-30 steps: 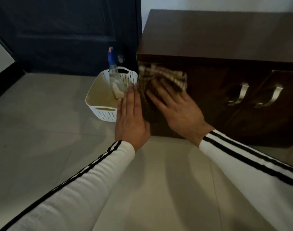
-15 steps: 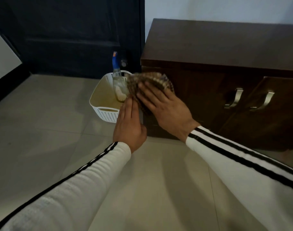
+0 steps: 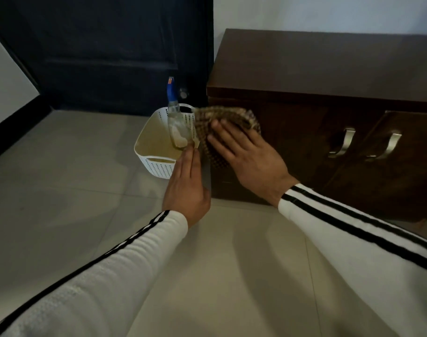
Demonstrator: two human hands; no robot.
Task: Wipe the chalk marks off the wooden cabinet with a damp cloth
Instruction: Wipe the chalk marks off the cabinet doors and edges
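right hand point(image 3: 250, 158) and cloth point(image 3: 226, 122) slid left (toward cabinet point(image 3: 329, 76) corner)

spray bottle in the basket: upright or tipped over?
Tilted, not tipped over: spray bottle stands nozzle-up inside the white basket, leaning against its wall.

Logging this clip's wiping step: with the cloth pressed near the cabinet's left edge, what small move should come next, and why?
Probably sweep the right hand rightward across the front panel. It presses the checked cloth flat at the left corner of the cabinet, leaving no panel further left, while the left hand braces the side. Chalk marks cannot be made out in this dim view.
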